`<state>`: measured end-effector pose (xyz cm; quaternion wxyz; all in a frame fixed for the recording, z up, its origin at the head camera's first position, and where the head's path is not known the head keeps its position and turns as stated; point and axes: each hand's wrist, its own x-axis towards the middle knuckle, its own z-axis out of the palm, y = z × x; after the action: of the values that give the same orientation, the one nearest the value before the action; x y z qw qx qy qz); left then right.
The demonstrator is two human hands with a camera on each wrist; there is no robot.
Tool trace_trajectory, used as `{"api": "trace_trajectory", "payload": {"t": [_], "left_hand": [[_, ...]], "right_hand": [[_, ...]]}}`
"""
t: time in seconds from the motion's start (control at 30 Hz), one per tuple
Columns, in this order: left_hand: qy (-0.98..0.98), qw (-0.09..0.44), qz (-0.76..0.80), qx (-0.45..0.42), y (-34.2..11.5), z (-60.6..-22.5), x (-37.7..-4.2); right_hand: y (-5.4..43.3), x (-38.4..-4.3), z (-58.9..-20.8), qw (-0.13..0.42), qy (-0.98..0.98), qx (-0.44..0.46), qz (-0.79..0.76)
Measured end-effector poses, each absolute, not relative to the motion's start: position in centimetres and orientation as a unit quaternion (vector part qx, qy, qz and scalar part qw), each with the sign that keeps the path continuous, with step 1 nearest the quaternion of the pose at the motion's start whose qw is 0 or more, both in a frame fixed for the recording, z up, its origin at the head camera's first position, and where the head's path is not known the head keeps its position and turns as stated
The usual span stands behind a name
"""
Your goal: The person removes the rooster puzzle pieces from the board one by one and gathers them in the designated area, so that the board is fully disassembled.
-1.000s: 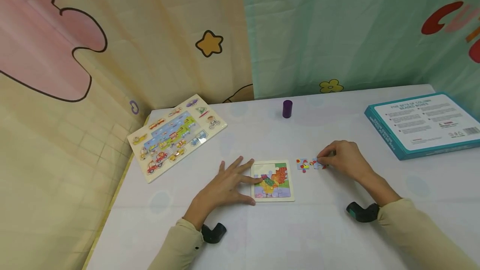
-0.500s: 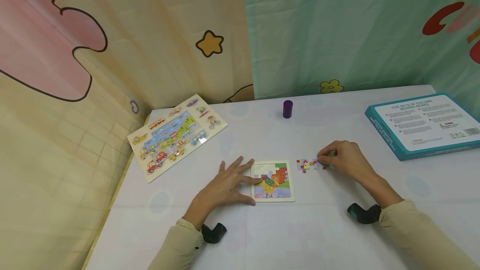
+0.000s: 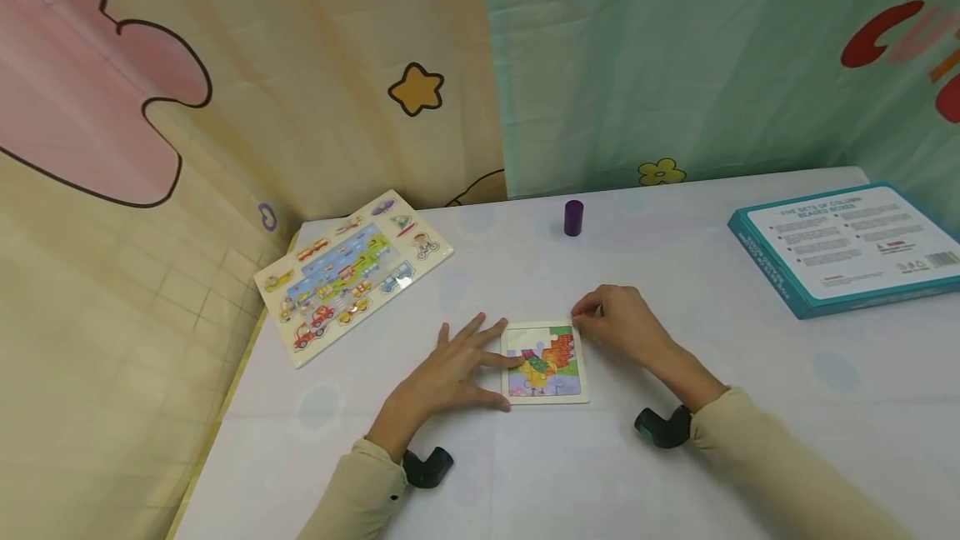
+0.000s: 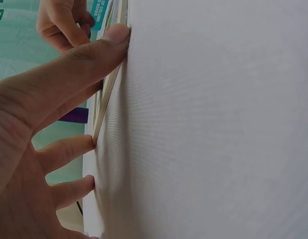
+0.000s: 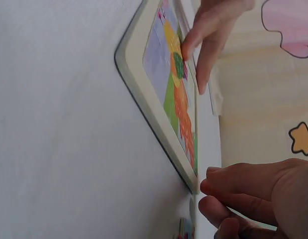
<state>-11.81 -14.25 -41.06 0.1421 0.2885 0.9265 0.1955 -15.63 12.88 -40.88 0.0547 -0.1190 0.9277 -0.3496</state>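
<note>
In the head view a small jigsaw puzzle in a cream tray (image 3: 551, 400) lies on the white table, showing an orange, green and yellow bird. Its upper left part is bare. My left hand (image 3: 452, 372) rests spread at the tray's left side, index fingertip on the picture and thumb at the edge. Over the tray's upper right corner is my right hand (image 3: 626, 325), thumb and fingertips drawn together; I cannot tell whether a piece is between them. In the right wrist view, colourful puzzle pieces (image 5: 183, 229) show partly below this hand; in the head view it hides them.
A larger wooden vehicle puzzle board (image 3: 352, 277) lies at the back left. A purple cylinder (image 3: 573, 218) stands behind the tray. The teal-edged box (image 3: 855, 244) is at the right. Printed curtains (image 3: 645, 48) hang along the back.
My right hand has moved left from the loose pieces to the tray's upper right corner, and those pieces are no longer seen in the head view. My left hand has stayed in place.
</note>
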Motion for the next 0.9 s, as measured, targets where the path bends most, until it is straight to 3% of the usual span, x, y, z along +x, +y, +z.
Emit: {"api": "trace_trajectory", "payload": {"t": [0.17, 0.6, 0.9], "left_hand": [[0.927, 0.139, 0.19, 0.292, -14.3, -41.1, -11.8], [0.929, 0.139, 0.181, 0.292, -14.3, -41.1, -11.8], [0.931, 0.131, 0.174, 0.294, -14.3, -41.1, -11.9]], "right_hand": [[11.0, -15.6, -41.6, 0.054, 0.927, -0.144, -0.342], [8.4, -15.2, -41.1, 0.096, 0.957, -0.085, -0.261], [7.5, -15.5, -40.8, 0.084, 0.971, -0.085, -0.209]]}}
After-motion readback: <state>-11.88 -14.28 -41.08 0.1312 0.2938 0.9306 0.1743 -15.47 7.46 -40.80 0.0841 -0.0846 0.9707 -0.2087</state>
